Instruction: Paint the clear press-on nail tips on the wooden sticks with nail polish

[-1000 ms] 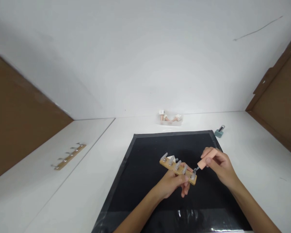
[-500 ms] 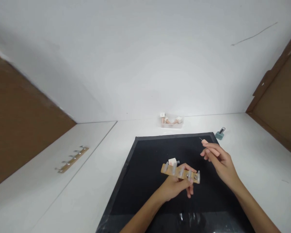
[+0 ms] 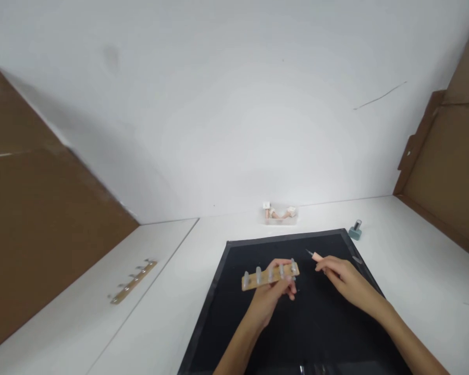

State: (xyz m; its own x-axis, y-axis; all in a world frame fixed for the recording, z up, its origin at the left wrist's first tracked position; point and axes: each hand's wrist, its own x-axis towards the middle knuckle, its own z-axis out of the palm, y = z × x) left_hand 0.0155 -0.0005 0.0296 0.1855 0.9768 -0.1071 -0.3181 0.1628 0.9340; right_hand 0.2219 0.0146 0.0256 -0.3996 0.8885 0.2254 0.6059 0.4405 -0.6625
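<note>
My left hand (image 3: 266,302) grips a wooden strip (image 3: 254,282) that carries a row of clear false nail tips (image 3: 258,275). The thumb presses on its near side and the other fingers pass behind, so part of the hand is hidden. To the right, my right hand (image 3: 344,278) pinches a nail polish brush (image 3: 317,257) by its peach handle. Its thin dark bristle end points up and left, apart from the strip. Both hands are over a black mat (image 3: 316,328).
A clear tray (image 3: 281,221) with several peach-and-white polish bottles stands by the back wall. A green polish bottle (image 3: 355,232) is off the mat's far right corner. Another strip of nail tips (image 3: 133,283) lies on the left. Brown cardboard panels (image 3: 50,208) flank the white table.
The strip in my left hand has moved left and its right end has turned up. The brush has shifted slightly left and down. The small white bottle beside the strip no longer shows. The view has shifted.
</note>
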